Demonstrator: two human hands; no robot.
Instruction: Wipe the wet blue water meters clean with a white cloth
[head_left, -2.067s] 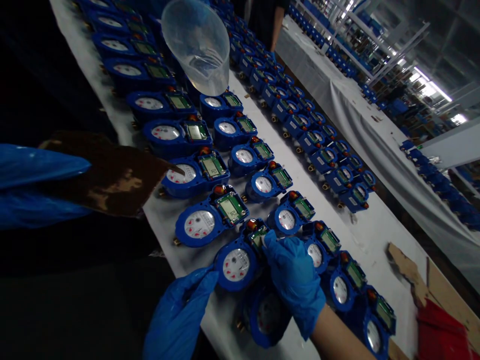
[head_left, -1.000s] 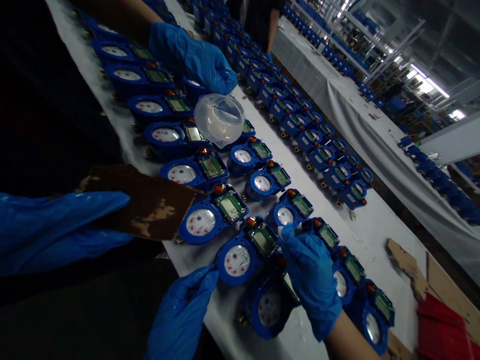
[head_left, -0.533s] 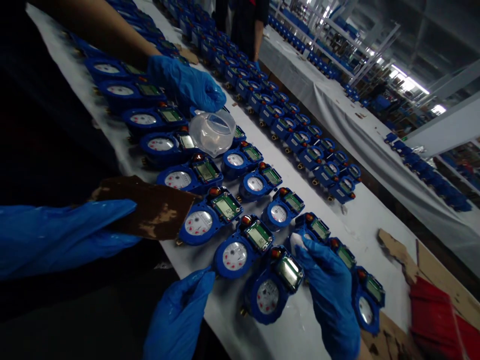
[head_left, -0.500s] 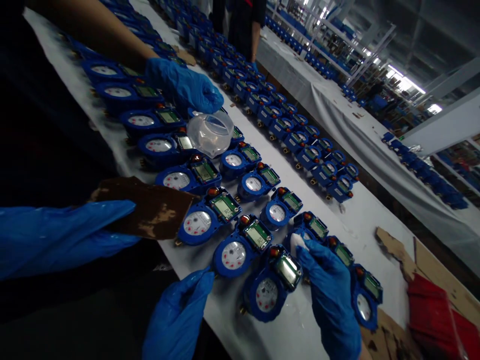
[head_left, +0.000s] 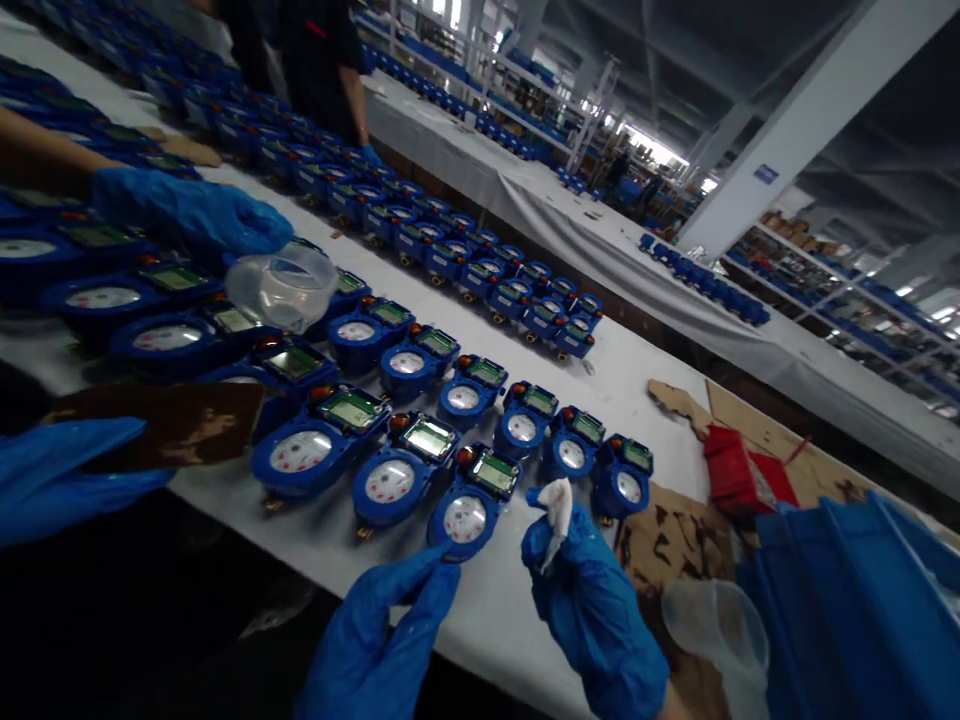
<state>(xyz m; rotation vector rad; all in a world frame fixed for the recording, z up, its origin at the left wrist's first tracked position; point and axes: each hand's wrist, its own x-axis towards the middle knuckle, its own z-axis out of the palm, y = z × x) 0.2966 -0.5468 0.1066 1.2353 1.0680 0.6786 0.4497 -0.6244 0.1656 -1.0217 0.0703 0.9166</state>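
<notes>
Rows of blue water meters with white dials and green displays lie on the white-covered table (head_left: 487,610). My left hand (head_left: 382,640), in a blue glove, rests at the table's near edge, its fingers touching the nearest meter (head_left: 469,505). Just to the right, my gloved right hand (head_left: 589,600) is closed on a small white cloth (head_left: 556,505), lifted a little above the table.
A co-worker's gloved hand (head_left: 187,212) holds a clear plastic cup (head_left: 281,288) over meters at the left. Another gloved hand (head_left: 60,475) holds a brown cardboard piece (head_left: 169,432). A blue crate (head_left: 855,600), red box (head_left: 731,472), torn cardboard and a clear cup (head_left: 720,625) sit at the right.
The view has swung right, showing the row's end and the blue crate. My right hand has come off the meters and drawn back with the white cloth. The co-worker's cup stays low over the meters.
</notes>
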